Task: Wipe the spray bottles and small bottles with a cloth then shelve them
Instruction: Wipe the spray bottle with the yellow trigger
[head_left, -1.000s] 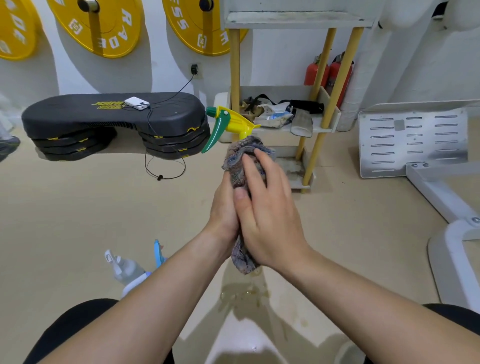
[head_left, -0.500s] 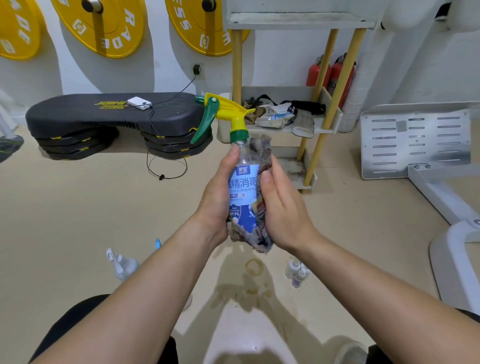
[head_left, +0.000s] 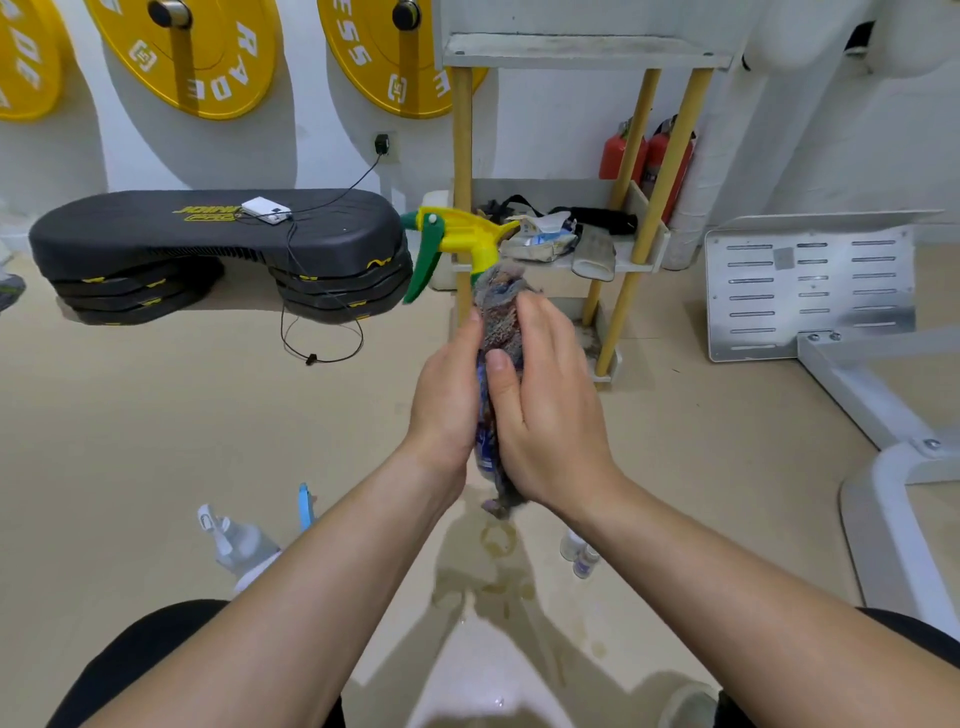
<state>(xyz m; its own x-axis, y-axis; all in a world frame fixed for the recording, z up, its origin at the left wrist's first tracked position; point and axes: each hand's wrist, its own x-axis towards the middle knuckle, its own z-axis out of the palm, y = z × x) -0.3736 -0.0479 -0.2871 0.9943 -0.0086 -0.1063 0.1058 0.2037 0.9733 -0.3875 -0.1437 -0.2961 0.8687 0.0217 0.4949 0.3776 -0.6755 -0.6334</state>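
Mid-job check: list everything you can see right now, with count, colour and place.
spray bottle: 1, yellow-green head, held between both hands
cloth: 1, grey mottled, wrapped round the bottle
floor sprayers: 2, white and blue triggers, floor by left forearm
small bottles: 2, pale, floor by right forearm
shelf: 1, white boards, wooden posts, ahead by wall
plates: 3, yellow, on wall
step: 1, black, floor left
extinguishers: 2, red, behind shelf
left hand: 1, grips the bottle
right hand: 1, presses cloth on bottle
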